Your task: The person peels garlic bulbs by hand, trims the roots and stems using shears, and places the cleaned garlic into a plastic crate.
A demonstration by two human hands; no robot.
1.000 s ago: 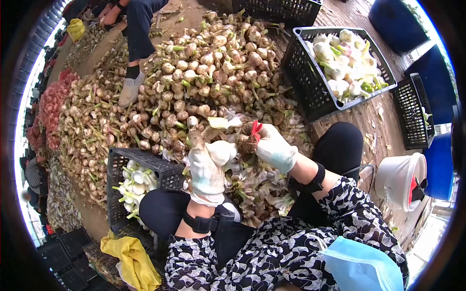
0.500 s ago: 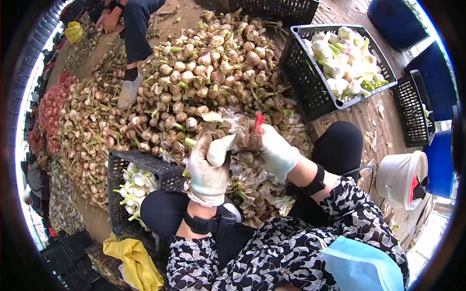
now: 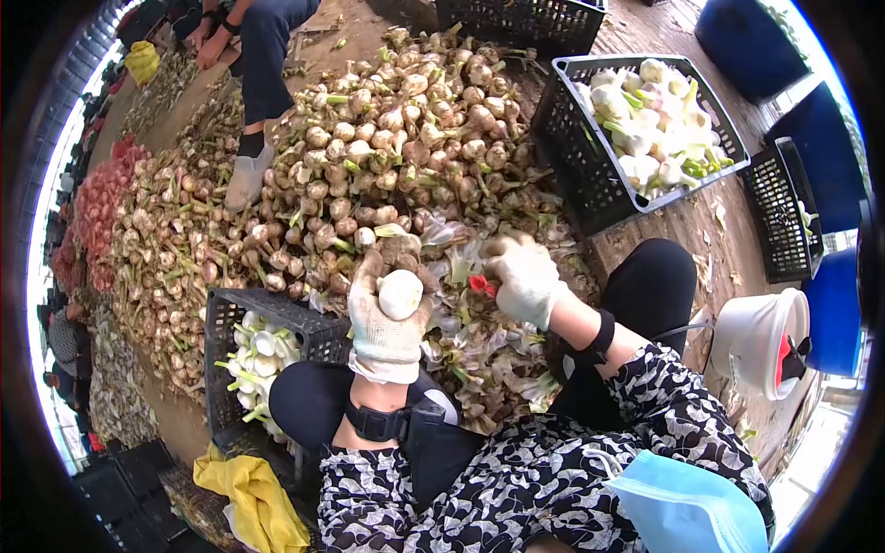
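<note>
My left hand [image 3: 383, 334], in a white work glove dirty at the fingertips, holds a clean white garlic bulb [image 3: 400, 294] in its palm. To its right, my right hand [image 3: 527, 284], gloved too, is closed around a small red-handled tool [image 3: 481, 286]; the rest of the tool cannot be made out. The two hands are apart. Under and between them lie loose garlic skins and leaf scraps [image 3: 489, 355]. Just beyond my hands rises a large heap of unpeeled, soil-stained garlic [image 3: 387, 120].
A black crate [image 3: 576, 152] of cleaned garlic stands at upper right, another [image 3: 318, 324] beside my left knee. A white bucket [image 3: 737, 341] and blue barrels [image 3: 751, 46] line the right. Another person's leg [image 3: 267, 64] reaches the heap. A yellow cloth [image 3: 253, 502] lies lower left.
My hands have separated: the right, with the red-handled tool, has drawn slightly right. The bulb in my left hand has turned and now sits round side up in the palm.
</note>
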